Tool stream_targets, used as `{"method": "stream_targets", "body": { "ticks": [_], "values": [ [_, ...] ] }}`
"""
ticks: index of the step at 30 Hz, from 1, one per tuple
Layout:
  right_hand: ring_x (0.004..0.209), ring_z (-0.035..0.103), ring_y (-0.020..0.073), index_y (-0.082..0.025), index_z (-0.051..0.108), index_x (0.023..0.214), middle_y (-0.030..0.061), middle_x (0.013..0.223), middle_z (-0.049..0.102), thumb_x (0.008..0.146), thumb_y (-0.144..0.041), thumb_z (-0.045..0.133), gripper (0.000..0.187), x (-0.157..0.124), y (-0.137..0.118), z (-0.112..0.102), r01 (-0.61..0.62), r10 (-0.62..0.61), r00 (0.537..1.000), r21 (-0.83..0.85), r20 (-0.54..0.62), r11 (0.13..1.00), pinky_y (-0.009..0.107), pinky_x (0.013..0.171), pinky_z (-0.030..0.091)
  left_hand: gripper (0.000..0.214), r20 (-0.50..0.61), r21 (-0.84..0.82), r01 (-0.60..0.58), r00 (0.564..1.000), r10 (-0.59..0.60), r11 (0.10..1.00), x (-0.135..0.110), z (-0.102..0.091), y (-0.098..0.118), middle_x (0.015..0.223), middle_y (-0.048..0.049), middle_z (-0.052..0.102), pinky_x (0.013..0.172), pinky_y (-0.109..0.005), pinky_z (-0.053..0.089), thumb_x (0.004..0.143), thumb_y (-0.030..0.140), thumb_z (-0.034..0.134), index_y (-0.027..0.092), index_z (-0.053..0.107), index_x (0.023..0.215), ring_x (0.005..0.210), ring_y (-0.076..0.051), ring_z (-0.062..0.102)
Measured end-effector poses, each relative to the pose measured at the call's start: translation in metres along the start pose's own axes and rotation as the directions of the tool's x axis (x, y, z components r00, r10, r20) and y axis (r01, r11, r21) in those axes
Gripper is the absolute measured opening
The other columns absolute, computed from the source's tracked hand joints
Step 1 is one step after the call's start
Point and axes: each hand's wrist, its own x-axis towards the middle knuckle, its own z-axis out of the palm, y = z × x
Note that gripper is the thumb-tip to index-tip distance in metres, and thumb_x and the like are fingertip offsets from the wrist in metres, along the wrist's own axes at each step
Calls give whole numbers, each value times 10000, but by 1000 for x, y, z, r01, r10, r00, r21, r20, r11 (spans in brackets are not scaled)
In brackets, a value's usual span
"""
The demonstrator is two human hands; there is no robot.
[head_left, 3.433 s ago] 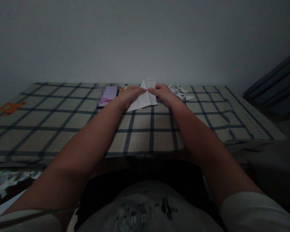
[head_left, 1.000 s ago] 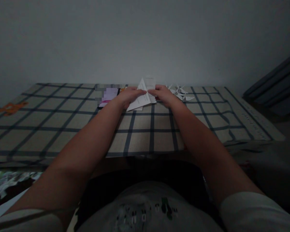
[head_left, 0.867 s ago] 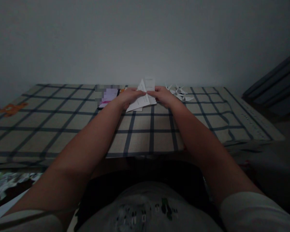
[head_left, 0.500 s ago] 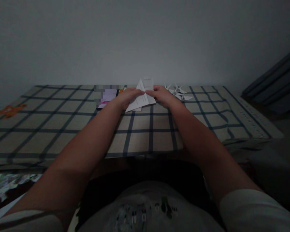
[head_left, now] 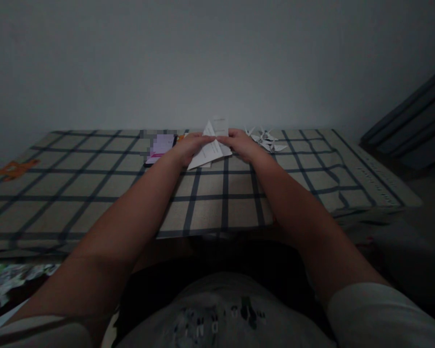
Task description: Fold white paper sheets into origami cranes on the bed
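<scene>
Both hands grip a partly folded sheet of white paper with faint print on it, held just over the far middle of the table. My left hand pinches it from the left, thumb pointing inward. From the right, my right hand does the same, and the two thumb tips nearly meet at the crease. One pointed flap and one square-ended part stand up beyond the thumbs. More white paper shows beneath the lower edge. The fingers under the sheet are hidden.
Several folded paper cranes lie right of my right hand. A phone with a lit screen, partly blurred out, rests at left. An orange object lies at the far left of the checked tablecloth. A wall rises behind the table.
The view has shifted very slightly. Both hands keep their pinch on the paper, and its folds look nearly the same.
</scene>
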Motion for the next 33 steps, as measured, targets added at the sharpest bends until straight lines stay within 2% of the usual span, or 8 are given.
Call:
{"method": "stream_targets", "body": {
  "ticks": [6,10,14,19,24,33],
  "values": [
    [820,671,146,-167,729,975,41,965,782,816,-307,772,217,1,-2,3,47,-49,998,-55,-34,997,261,776,526,207,-47,43,5,999,-3,999,-1,0,0,845,-105,783,775,-354,623,839,276,723,160,728,1010,763,-217,741],
    [779,660,150,-168,737,978,47,934,777,807,-351,779,253,3,4,-2,6,-7,1000,-31,-17,999,256,712,510,193,-50,63,-23,998,27,998,3,-2,-3,848,-104,785,774,-325,618,846,282,728,149,734,987,751,-197,735],
    [698,630,138,-157,736,944,42,854,761,791,-312,787,223,1,5,-5,-39,39,999,14,15,999,248,641,469,232,-24,96,-43,999,45,994,7,-6,-5,855,-98,781,710,-310,607,832,316,742,140,734,983,693,-187,721],
    [741,658,145,-160,738,939,40,874,774,789,-276,780,193,-1,1,-3,-46,46,999,25,10,999,251,674,491,228,-54,144,0,999,8,990,2,-5,-2,874,-106,782,715,-324,603,798,285,748,153,731,983,718,-210,731],
    [685,637,136,-165,742,932,22,814,763,790,-303,788,203,1,4,-6,-34,34,999,8,20,999,250,654,485,214,-48,136,-2,999,9,991,-3,-3,0,890,-111,784,756,-325,603,775,221,741,151,749,977,770,-220,744],
    [703,641,139,-156,737,920,43,849,771,809,-297,769,182,-4,-1,-2,-50,50,998,-17,22,999,258,662,491,224,-46,140,13,999,-7,990,-1,-5,0,877,-111,782,777,-338,605,771,225,741,165,756,987,835,-247,755]
  ]
}}
